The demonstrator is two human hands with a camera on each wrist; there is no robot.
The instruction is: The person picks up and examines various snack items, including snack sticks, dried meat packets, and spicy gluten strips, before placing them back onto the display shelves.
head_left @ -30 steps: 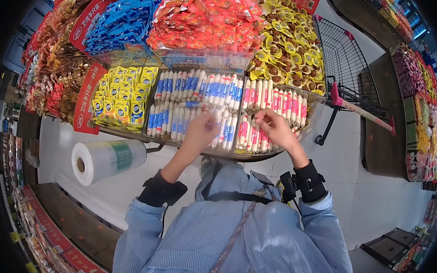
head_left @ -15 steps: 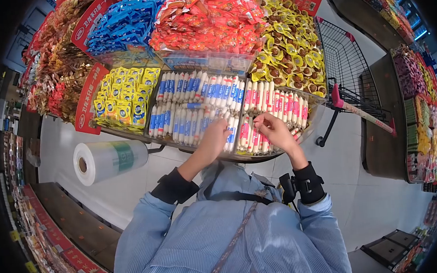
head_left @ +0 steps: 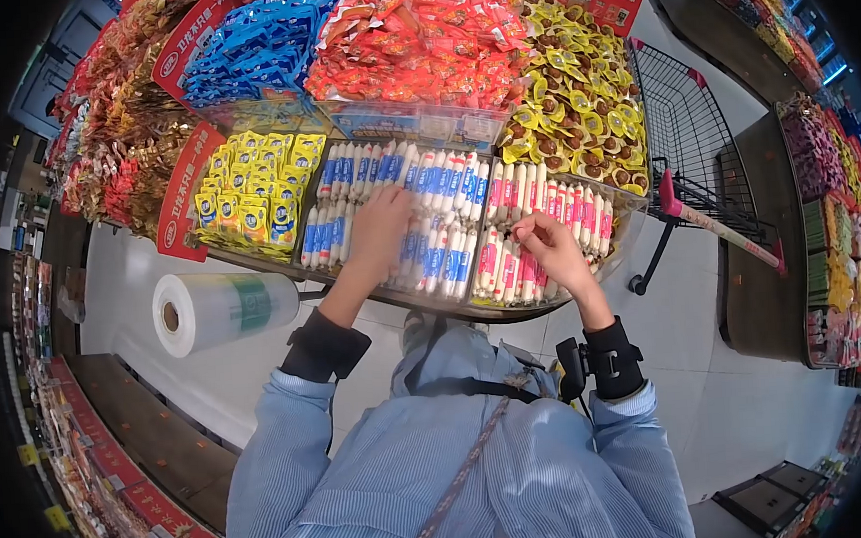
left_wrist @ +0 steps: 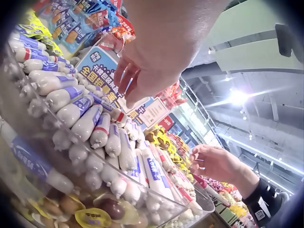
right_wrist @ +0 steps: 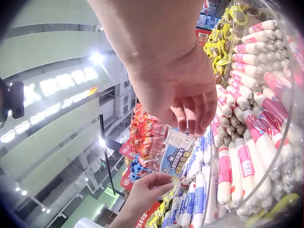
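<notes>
My left hand [head_left: 384, 230] is over the blue-labelled white sausages [head_left: 440, 259] in the bin, fingers bent downward. In the left wrist view, its fingertips are close to a sausage with a red end [left_wrist: 118, 115] that lies across the row; I cannot tell whether they touch it. My right hand [head_left: 555, 252] hovers with loosely bent fingers above the pink-labelled white sausages [head_left: 500, 270] in the compartment to the right. Nothing shows between its fingers in the right wrist view. The sausages lie side by side in packed rows.
A clear plastic wall [left_wrist: 95, 175] edges the bin. Yellow packets [head_left: 253, 186] fill the compartment at left, with blue packets [head_left: 259, 48], red packets [head_left: 417, 43] and yellow-wrapped eggs [head_left: 577, 92] behind. A bag roll [head_left: 221, 311] sticks out at left; a shopping cart [head_left: 698, 129] stands at right.
My left hand drew in toward the right hand, over the front blue-labelled sausages, then swung back left and farther in. My right hand has stayed nearly in place.
</notes>
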